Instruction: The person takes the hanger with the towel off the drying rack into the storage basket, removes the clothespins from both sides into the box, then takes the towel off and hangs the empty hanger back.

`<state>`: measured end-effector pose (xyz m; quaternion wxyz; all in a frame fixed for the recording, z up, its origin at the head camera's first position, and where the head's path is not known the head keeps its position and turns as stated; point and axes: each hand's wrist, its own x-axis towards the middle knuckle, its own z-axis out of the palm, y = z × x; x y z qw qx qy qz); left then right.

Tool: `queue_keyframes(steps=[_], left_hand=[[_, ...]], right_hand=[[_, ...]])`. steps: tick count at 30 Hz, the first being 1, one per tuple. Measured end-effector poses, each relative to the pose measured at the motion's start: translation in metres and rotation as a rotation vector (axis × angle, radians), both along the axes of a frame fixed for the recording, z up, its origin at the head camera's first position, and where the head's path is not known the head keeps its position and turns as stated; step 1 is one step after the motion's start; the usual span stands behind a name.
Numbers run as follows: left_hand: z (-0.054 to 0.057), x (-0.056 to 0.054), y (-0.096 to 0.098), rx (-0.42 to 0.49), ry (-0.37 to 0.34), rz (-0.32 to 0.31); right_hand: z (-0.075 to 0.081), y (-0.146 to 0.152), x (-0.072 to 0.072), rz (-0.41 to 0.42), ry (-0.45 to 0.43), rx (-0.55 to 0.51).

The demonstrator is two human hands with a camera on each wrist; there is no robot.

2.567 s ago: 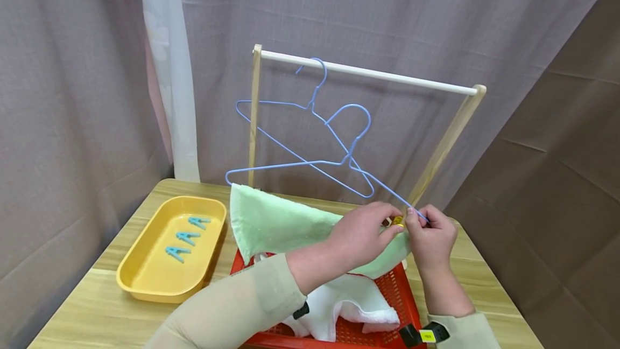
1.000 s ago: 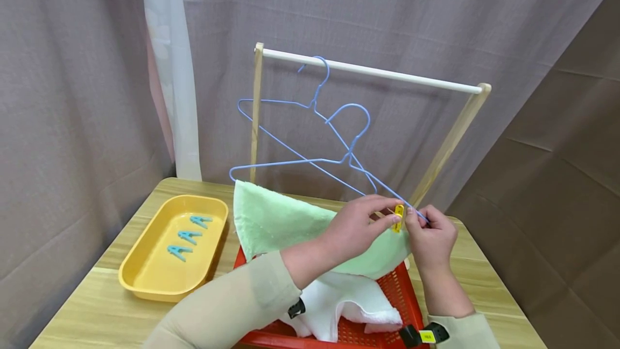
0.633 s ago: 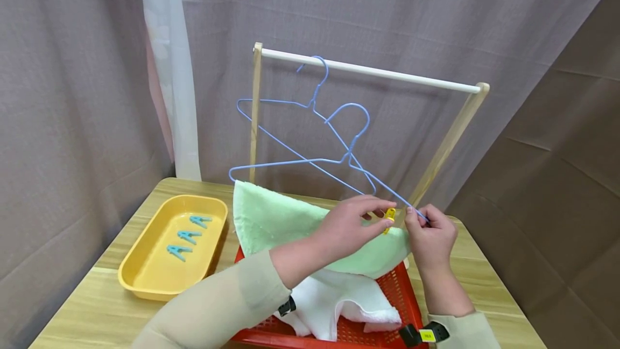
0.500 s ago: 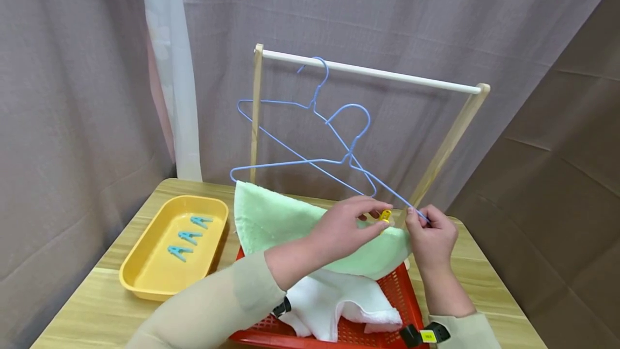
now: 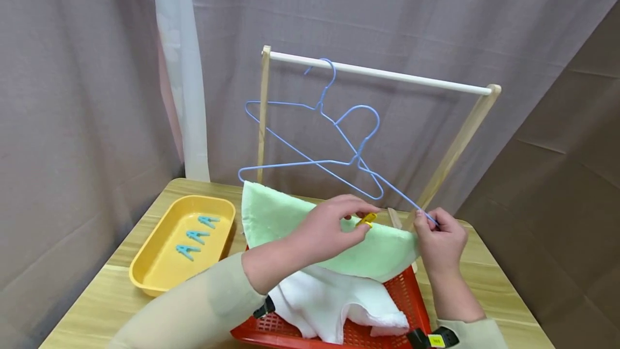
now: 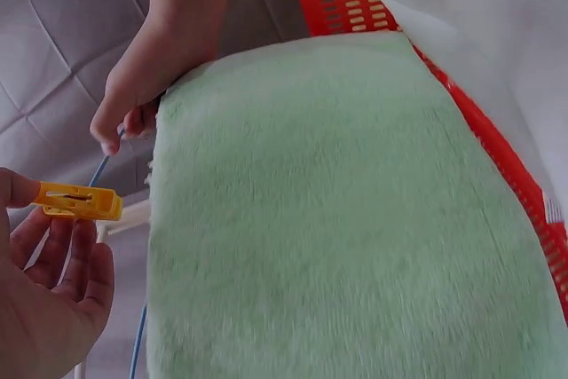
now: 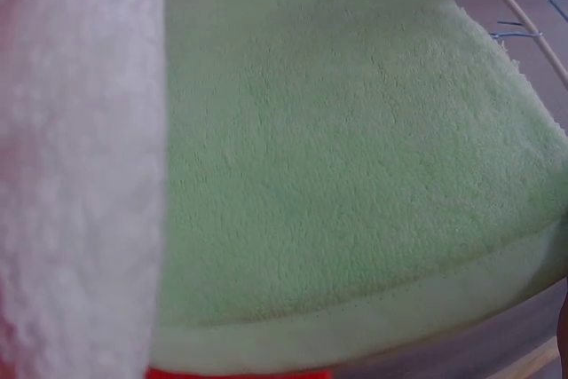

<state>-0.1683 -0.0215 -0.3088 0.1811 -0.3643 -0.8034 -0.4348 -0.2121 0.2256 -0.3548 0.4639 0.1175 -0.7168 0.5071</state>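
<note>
My left hand pinches a yellow clothespin between thumb and fingers, just above the top edge of a light green towel. In the left wrist view the clothespin is apart from the towel. My right hand grips the right end of a blue wire hanger beside the towel's right corner; its fingers hide how the two meet. The towel droops from the hanger's left end across to that hand. The right wrist view is mostly filled by the towel.
Beneath the towel, a red basket holds white cloth. A yellow tray with several blue clothespins sits at the left. Behind stands a rack with a white bar, a second blue hanger hooked on it.
My left hand has drawn the yellow clothespin leftward, away from my right hand, and the clothespin has tipped from upright to slanted. My right hand keeps its grip. The view has shifted slightly.
</note>
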Motion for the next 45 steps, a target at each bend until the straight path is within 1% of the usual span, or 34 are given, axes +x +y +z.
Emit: queue_keyframes(steps=[3,11,16,22,28,33,39,45], left_hand=[[0.0,0.003,-0.011,0.007,-0.015,0.006],[0.002,0.01,-0.049,-0.009,-0.054,0.011],[0.006,0.014,-0.068,-0.032,-0.072,0.06],[0.008,0.021,-0.088,-0.051,-0.1,0.102],[0.003,0.029,-0.108,-0.079,-0.108,0.149],[-0.003,0.031,-0.121,-0.1,-0.124,0.183],[-0.008,0.033,-0.132,-0.153,-0.139,0.231],[-0.016,0.034,-0.143,-0.21,-0.139,0.252]], right_hand=[[-0.001,0.002,0.001,0.012,-0.002,-0.007],[0.0,0.005,0.001,0.004,0.0,-0.027],[0.003,0.005,0.002,0.017,-0.005,-0.029],[0.006,0.006,0.002,0.0,-0.023,-0.01],[0.012,0.004,0.004,0.004,-0.023,0.0],[0.018,0.002,0.01,-0.012,-0.015,0.009],[0.026,-0.001,0.018,-0.005,-0.009,0.008],[0.026,0.001,0.018,-0.009,-0.018,0.013]])
